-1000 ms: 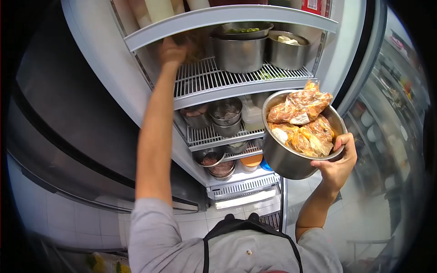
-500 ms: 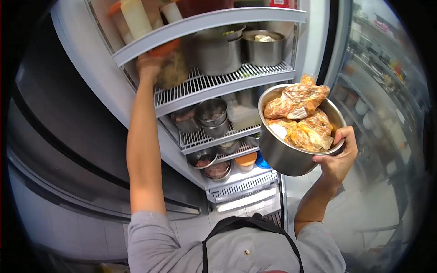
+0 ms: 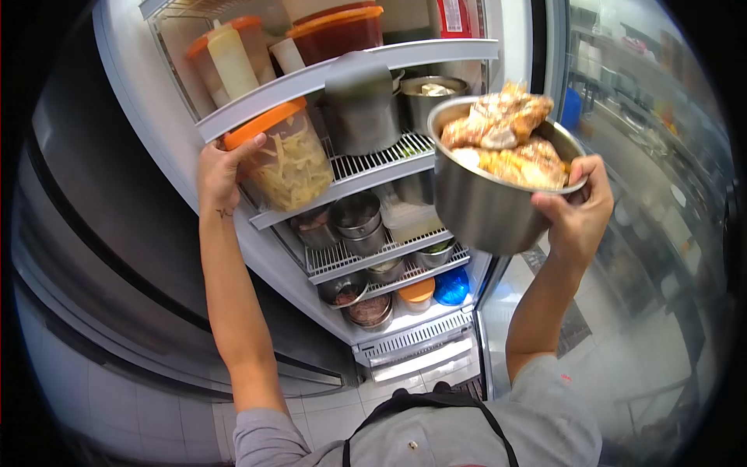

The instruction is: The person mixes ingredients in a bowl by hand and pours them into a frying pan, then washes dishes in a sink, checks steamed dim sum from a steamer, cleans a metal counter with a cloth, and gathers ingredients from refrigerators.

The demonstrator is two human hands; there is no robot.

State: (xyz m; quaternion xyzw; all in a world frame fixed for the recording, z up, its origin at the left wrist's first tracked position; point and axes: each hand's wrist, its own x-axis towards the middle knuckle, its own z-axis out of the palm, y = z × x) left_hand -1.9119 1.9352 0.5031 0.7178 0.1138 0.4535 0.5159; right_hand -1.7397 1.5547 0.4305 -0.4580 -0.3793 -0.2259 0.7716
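My left hand (image 3: pixel 224 173) is closed on a clear plastic container (image 3: pixel 292 167) with an orange lid (image 3: pixel 266 123) and pale strips inside. The container is tilted at the left front of the upper wire shelf (image 3: pixel 366 165). On the right, my right hand (image 3: pixel 580 204) grips the rim and side of a steel pot (image 3: pixel 486 206), thumb on the edge. Plastic-wrapped orange-brown food (image 3: pixel 502 128) fills the pot, which is held up in front of the shelves. A large steel pot (image 3: pixel 359 121) stands just right of the plastic container.
Above are a squeeze bottle (image 3: pixel 233 62) and an orange-rimmed tub (image 3: pixel 336 33). Steel bowls (image 3: pixel 358 222) and a blue bag (image 3: pixel 451 286) sit on lower levels. The glass door (image 3: pixel 537 311) is open at the right; a dark panel (image 3: pixel 117 202) is at the left.
My left hand has come forward to the shelf's front edge with the orange-lidded container, now plainly visible. The pot in my right hand is higher in view. The view has shifted over the shelves.
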